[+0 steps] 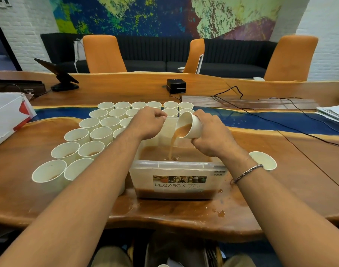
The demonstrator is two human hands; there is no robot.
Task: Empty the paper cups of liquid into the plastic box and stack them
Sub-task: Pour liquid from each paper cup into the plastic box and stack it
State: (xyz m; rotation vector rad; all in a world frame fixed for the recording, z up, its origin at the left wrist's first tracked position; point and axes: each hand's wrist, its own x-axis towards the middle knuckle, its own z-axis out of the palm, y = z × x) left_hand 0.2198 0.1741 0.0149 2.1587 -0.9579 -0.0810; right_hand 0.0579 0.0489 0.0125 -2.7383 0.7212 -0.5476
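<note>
Gripping a tilted paper cup (192,126) in the right hand (213,134), pouring brown liquid (155,153) into the part-filled plastic box (176,165) below. Curling the left hand (147,122) at its far rim, grasp unclear, beside rows of upright cups (91,125).

Head-worn view, forward and down, close

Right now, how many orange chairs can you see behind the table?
3 orange chairs, all across the wooden table: one far left, one in the middle, one far right. More may sit outside the view.
</note>
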